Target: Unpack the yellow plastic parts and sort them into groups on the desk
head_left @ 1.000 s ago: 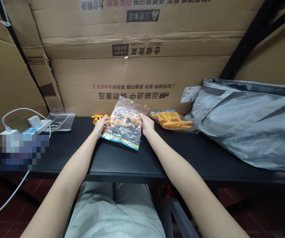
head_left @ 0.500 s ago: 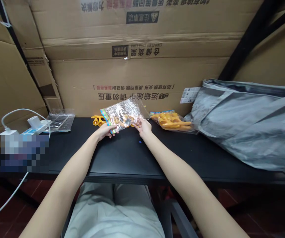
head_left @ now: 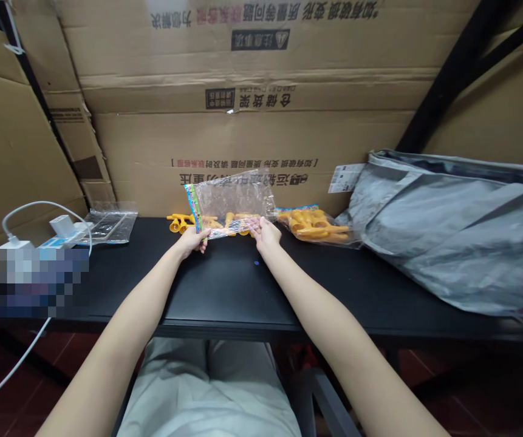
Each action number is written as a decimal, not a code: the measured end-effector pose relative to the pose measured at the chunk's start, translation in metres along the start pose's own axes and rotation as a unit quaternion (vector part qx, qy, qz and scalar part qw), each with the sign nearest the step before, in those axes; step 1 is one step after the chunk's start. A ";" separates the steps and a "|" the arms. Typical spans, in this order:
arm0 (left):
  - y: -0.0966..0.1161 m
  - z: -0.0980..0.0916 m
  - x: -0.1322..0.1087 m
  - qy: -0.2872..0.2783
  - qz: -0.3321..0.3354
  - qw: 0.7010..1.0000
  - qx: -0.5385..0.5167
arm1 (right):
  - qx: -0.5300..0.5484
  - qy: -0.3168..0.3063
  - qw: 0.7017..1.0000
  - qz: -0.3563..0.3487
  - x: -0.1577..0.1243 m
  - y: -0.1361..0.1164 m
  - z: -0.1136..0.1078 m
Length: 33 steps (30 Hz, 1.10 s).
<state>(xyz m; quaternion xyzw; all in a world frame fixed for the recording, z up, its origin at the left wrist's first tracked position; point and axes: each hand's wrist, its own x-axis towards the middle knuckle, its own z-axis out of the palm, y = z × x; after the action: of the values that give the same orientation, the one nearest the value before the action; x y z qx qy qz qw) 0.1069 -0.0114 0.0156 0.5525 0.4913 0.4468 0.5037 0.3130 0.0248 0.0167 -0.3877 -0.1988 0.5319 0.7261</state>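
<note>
Between my two hands a clear plastic bag [head_left: 236, 194] with a colourful printed strip along its left edge is held up and spread. My left hand [head_left: 194, 240] pinches its lower left corner by the strip. At its lower right, my right hand [head_left: 265, 233] grips the bag's edge with bent fingers. Behind and through the bag show several orange plastic pieces shaped like small horns [head_left: 180, 223] on the table. To the right lies another clear bag filled with similar orange pieces [head_left: 313, 223].
A grey fabric bag [head_left: 452, 237] stands on the right of the black table [head_left: 225, 291]. On the left are flat clear plastic packs [head_left: 110, 226], a white charger [head_left: 15, 252] with a cable, and a blurred-out item. Cardboard [head_left: 252, 133] walls the back.
The plastic bag has been tilted more upright, so its face now stands against the cardboard behind. Both hands keep their hold at nearly the same spots.
</note>
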 end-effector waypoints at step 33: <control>0.002 0.019 -0.012 -0.017 0.409 0.695 0.591 | -0.009 -0.019 0.998 -0.056 0.013 -0.020 -0.010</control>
<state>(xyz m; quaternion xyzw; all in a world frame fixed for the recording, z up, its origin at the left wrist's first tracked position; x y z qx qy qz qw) 0.1250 -0.0252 0.0156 0.8900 0.3714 0.2173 -0.1506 0.3365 0.0308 0.0245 -0.3724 -0.2386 0.4961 0.7472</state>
